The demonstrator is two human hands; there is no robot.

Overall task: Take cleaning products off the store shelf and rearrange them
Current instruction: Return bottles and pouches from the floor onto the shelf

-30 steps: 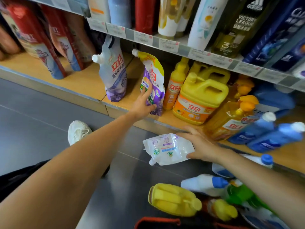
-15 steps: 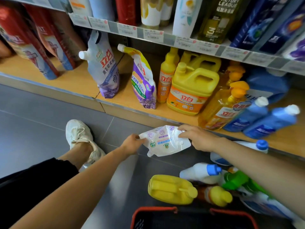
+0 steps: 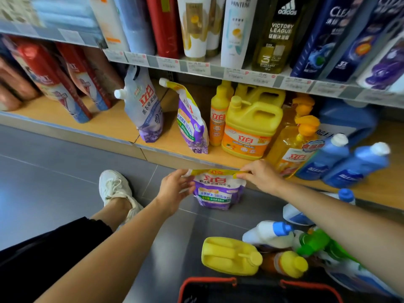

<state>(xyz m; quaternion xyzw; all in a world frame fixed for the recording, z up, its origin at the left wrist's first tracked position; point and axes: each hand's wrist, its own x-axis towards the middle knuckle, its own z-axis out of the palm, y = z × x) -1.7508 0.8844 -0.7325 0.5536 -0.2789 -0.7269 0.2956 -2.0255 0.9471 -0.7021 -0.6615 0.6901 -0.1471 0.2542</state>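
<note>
Shelf point(image 3: 122, 125): Pantene point(image 3: 236, 31), adidas point(image 3: 277, 36); hands point(image 3: 175, 189) point(image 3: 262, 174) hold purple pouch point(image 3: 216, 191)

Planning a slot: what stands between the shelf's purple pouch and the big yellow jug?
A slim yellow bottle stands between the shelved purple pouch and yellow jug, in the head view.

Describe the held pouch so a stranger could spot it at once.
Find the wooden bottom shelf, then look just before its front edge. There the left hand and right hand hold a purple pouch by its yellow top. Its twin stands on the shelf; this one is off it.
</note>
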